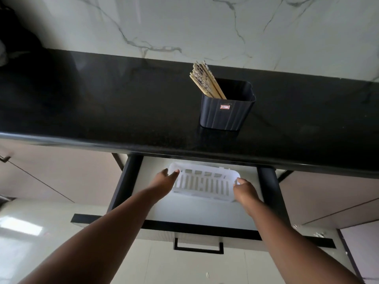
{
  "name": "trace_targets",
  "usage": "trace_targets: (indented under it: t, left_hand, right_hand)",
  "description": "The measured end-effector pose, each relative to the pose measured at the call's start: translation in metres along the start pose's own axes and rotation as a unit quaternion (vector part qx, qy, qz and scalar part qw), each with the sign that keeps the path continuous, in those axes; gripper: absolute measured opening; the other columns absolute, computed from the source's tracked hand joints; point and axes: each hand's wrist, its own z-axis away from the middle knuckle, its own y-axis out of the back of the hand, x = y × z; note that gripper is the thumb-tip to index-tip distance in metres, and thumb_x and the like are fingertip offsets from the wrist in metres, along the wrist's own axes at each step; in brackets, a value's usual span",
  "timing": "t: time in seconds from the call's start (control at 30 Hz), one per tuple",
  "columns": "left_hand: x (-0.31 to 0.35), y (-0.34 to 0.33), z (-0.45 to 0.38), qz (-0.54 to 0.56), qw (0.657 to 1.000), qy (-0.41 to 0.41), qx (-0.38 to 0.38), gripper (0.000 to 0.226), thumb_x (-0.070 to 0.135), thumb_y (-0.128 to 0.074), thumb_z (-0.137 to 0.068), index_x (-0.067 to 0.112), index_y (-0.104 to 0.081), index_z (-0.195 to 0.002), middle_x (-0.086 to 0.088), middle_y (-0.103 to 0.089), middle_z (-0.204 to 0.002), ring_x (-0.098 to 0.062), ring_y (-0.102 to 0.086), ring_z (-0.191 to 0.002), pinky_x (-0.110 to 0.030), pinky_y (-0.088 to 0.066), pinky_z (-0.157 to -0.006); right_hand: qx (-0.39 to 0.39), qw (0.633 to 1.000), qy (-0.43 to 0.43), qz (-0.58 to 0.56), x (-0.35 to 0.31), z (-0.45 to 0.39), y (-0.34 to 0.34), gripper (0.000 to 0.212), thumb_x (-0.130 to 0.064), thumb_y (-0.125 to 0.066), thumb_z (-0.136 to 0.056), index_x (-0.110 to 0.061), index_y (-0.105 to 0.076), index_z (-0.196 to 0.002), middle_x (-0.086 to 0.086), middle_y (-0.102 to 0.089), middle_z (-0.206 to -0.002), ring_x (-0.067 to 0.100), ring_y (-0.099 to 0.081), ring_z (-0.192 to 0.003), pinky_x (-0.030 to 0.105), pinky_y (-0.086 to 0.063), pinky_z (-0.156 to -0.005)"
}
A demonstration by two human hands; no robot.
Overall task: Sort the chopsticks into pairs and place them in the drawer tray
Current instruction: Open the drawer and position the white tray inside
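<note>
White slotted plastic makes up the drawer tray (203,184), which sits inside the open drawer (196,212) in the lower middle of the frame, toward the drawer's back, partly tucked under the overhang of the countertop. Both bare hands are on it. The left hand (165,181) reaches in from the lower left and lies against the tray's left end, fingers (174,173) stretched over the rim near the upper left corner; the hand is mostly spread, and whether the thumb closes under the rim cannot be told. The right hand (245,190) comes from the lower right and curls around the tray's right end, fingertips hooked on the rim, so it appears to have hold of that edge (the underside of the grip is hidden). Nothing lies in the tray that can be seen through its slots.

Above, across the middle of the frame, runs the glossy black countertop (102,103). On it, right of centre, stands a dark ribbed holder (225,111) with a small red-and-white label on its front face. A bundle of wooden chopsticks (205,80) leans out of the holder's left corner, tips tilted toward the upper left, dark patterning on their upper ends. The chopsticks are well apart from the tray and from both hands.

Behind the counter, a white marble-veined wall (205,23) fills the top of the frame. At the drawer's front, lower centre, a black bar handle (198,248) hangs on the pale drawer face. Pale cabinet fronts flank the drawer on both sides.
</note>
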Motion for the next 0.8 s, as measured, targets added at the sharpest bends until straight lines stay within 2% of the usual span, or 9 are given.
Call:
trace_targets:
  t: [0.17, 0.27, 0.37, 0.47, 0.53, 0.6, 0.7, 0.77, 0.8]
  left_hand:
    - [-0.014, 0.004, 0.002, -0.096, 0.994, 0.042, 0.01, 0.069, 0.053, -0.043, -0.096, 0.007, -0.033, -0.146, -0.018, -0.048, -0.142, -0.03, -0.052, -0.121, -0.036, -0.042, -0.094]
    - [-0.022, 0.004, 0.006, -0.137, 0.99, 0.03, -0.017, 0.062, 0.047, -0.048, -0.096, 0.004, -0.042, -0.14, -0.017, -0.056, -0.13, -0.026, -0.057, -0.109, -0.035, -0.046, -0.091]
    - [-0.02, 0.006, 0.011, -0.161, 0.987, 0.019, -0.014, 0.062, 0.045, -0.049, -0.096, 0.005, -0.04, -0.142, -0.017, -0.052, -0.137, -0.028, -0.053, -0.118, -0.035, -0.044, -0.096]
    - [-0.012, 0.015, 0.02, -0.206, 0.978, 0.005, -0.029, 0.069, 0.049, -0.049, -0.095, 0.007, -0.03, -0.147, -0.018, -0.038, -0.149, -0.032, -0.043, -0.132, -0.039, -0.037, -0.104]
    - [-0.003, 0.024, 0.025, -0.229, 0.973, 0.001, -0.035, 0.068, 0.049, -0.05, -0.095, 0.007, -0.033, -0.146, -0.018, -0.04, -0.147, -0.031, -0.044, -0.13, -0.038, -0.038, -0.104]
    - [0.012, 0.035, 0.03, -0.239, 0.97, 0.0, -0.038, 0.063, 0.047, -0.051, -0.095, 0.004, -0.042, -0.14, -0.017, -0.051, -0.136, -0.028, -0.053, -0.12, -0.036, -0.044, -0.1]
    - [0.05, 0.052, 0.04, -0.227, 0.973, -0.018, -0.047, 0.055, 0.042, -0.051, -0.096, 0.003, -0.048, -0.135, -0.016, -0.056, -0.13, -0.026, -0.056, -0.112, -0.032, -0.046, -0.092]
    - [0.082, 0.062, 0.046, -0.168, 0.984, -0.036, -0.047, 0.046, 0.043, -0.054, -0.095, 0.007, -0.057, -0.124, -0.011, -0.062, -0.117, -0.021, -0.057, -0.093, -0.029, -0.046, -0.075]
    - [0.099, 0.066, 0.048, -0.127, 0.99, -0.04, -0.043, 0.043, 0.046, -0.054, -0.094, 0.01, -0.061, -0.116, -0.007, -0.064, -0.105, -0.018, -0.055, -0.081, -0.027, -0.044, -0.067]
  right_hand:
    - [0.005, 1.0, -0.008, 0.018, 0.017, 0.012, 0.005, 0.043, -0.011, -0.042, -0.092, -0.018, -0.052, -0.134, 0.007, -0.062, -0.121, 0.027, -0.061, -0.097, 0.026, -0.045, -0.061]
    - [-0.02, 0.999, -0.008, 0.046, 0.019, 0.02, 0.01, 0.039, -0.011, -0.042, -0.093, -0.014, -0.052, -0.13, 0.005, -0.058, -0.104, 0.022, -0.057, -0.085, 0.029, -0.046, -0.066]
    - [-0.045, 0.997, 0.004, 0.066, 0.016, 0.027, 0.017, 0.045, -0.011, -0.04, -0.094, -0.015, -0.044, -0.139, 0.009, -0.058, -0.121, 0.02, -0.053, -0.087, 0.028, -0.045, -0.071]
    - [-0.053, 0.994, 0.01, 0.09, 0.008, 0.035, 0.026, 0.052, -0.013, -0.041, -0.093, -0.016, -0.034, -0.145, 0.009, -0.053, -0.131, 0.016, -0.051, -0.08, 0.026, -0.041, -0.06]
    - [-0.056, 0.993, 0.014, 0.105, -0.001, 0.041, 0.035, 0.06, -0.014, -0.043, -0.092, -0.017, -0.027, -0.149, 0.009, -0.052, -0.132, 0.012, -0.051, -0.073, 0.024, -0.041, -0.056]
    - [-0.055, 0.991, 0.033, 0.114, -0.017, 0.047, 0.045, 0.061, -0.017, -0.045, -0.091, -0.016, -0.026, -0.149, 0.01, -0.053, -0.131, 0.017, -0.058, -0.085, 0.028, -0.049, -0.072]
    - [-0.018, 0.991, 0.097, 0.093, -0.051, 0.056, 0.064, 0.037, -0.023, -0.053, -0.088, -0.016, -0.057, -0.124, 0.008, -0.063, -0.115, 0.023, -0.062, -0.098, 0.033, -0.051, -0.087]
    - [0.018, 0.987, 0.152, 0.057, -0.078, 0.062, 0.079, 0.01, -0.026, -0.057, -0.085, -0.02, -0.065, -0.084, 0.001, -0.069, -0.089, 0.02, -0.063, -0.082, 0.034, -0.053, -0.078]
    - [0.037, 0.983, 0.177, 0.026, -0.093, 0.064, 0.087, 0.014, -0.025, -0.057, -0.084, -0.019, -0.065, -0.075, -0.002, -0.07, -0.081, 0.019, -0.064, -0.076, 0.032, -0.053, -0.073]
